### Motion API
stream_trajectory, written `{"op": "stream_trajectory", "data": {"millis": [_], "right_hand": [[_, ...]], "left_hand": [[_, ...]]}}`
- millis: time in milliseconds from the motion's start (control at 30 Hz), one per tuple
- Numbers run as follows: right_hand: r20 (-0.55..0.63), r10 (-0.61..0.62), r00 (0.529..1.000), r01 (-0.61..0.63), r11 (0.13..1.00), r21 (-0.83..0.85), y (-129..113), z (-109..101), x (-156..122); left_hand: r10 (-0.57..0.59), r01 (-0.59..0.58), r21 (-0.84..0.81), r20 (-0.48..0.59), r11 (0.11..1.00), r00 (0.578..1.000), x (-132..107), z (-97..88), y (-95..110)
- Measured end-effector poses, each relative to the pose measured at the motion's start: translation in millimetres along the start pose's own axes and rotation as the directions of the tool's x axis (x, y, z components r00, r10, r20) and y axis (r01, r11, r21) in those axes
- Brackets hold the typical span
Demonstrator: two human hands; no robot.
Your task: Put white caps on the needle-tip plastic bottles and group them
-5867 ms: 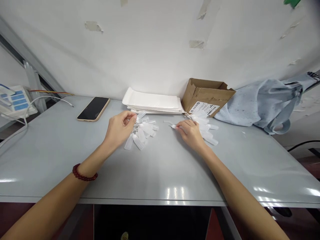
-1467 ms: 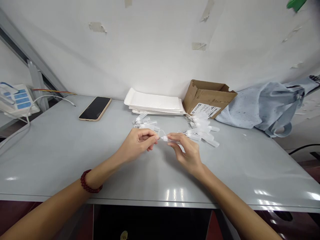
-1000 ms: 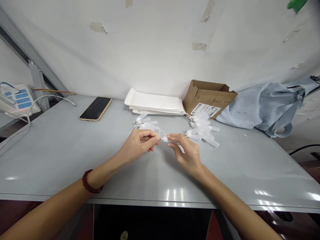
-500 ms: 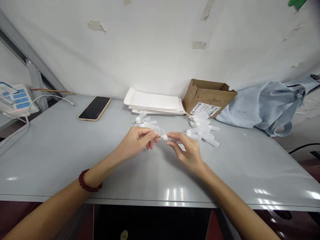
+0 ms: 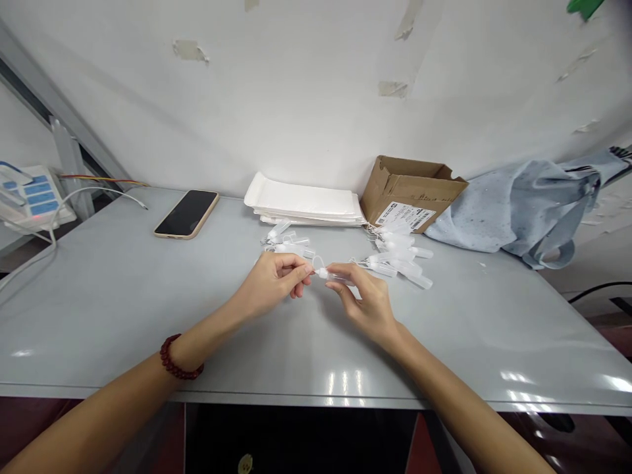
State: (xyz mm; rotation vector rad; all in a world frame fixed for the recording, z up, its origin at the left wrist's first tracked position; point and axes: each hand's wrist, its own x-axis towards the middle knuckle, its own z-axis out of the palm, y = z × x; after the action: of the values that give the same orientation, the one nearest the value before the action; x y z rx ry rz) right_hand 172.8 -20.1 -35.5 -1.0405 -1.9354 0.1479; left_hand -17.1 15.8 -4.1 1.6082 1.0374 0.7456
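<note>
Both hands meet over the middle of the grey table [image 5: 123,309]. My right hand [image 5: 363,299] pinches a small clear plastic vial [image 5: 332,275] with a white cap end. My left hand [image 5: 274,283] is closed in a pinch at that cap end, on a thin loop or cap I cannot make out. Behind my left hand lies a small pile of clear vials [image 5: 289,240]. A second pile of vials [image 5: 402,257] lies behind my right hand, in front of the box.
A stack of white padded envelopes [image 5: 303,201] and an open cardboard box [image 5: 412,191] sit against the wall. A phone [image 5: 186,213] lies face up at the left. A blue cloth bag [image 5: 533,204] is at the right, a cabled device [image 5: 32,197] at far left.
Earlier each hand was at its own pile; now both are together nearer me, holding one vial. Over the last second they have only shifted slightly.
</note>
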Motion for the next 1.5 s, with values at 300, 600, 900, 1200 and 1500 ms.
{"op": "stream_trajectory", "data": {"millis": [300, 600, 900, 1200, 1500], "right_hand": [[0.035, 0.007, 0.999, -0.007, 1.0, 0.003, 6.4, 3.6, -1.2], [0.244, 0.158, 0.957, -0.066, 0.935, -0.348, 45.8, -35.5, 14.6], [0.277, 0.432, 0.858, -0.137, 0.714, -0.687, 75.5, -55.2, 10.5], [0.299, 0.447, 0.843, -0.121, 0.699, -0.704, 69.3, -51.2, 10.6], [0.166, 0.307, 0.937, -0.269, 0.938, -0.219, 48.1, -42.1, 14.7]], "left_hand": [[-0.005, 0.004, 0.032, 0.007, 0.999, 1.0, 1.9, 1.5, -6.3], [0.088, -0.03, 0.216, -0.266, 0.976, 0.96, 9.3, -28.1, 3.6], [0.055, 0.067, 0.278, -0.41, 0.958, 0.91, 26.8, -49.7, -16.2], [0.078, 0.084, 0.302, -0.488, 0.95, 0.869, 24.0, -49.5, -13.5], [0.172, -0.085, 0.247, -0.353, 0.965, 0.92, 10.9, -25.2, -6.6]]}}
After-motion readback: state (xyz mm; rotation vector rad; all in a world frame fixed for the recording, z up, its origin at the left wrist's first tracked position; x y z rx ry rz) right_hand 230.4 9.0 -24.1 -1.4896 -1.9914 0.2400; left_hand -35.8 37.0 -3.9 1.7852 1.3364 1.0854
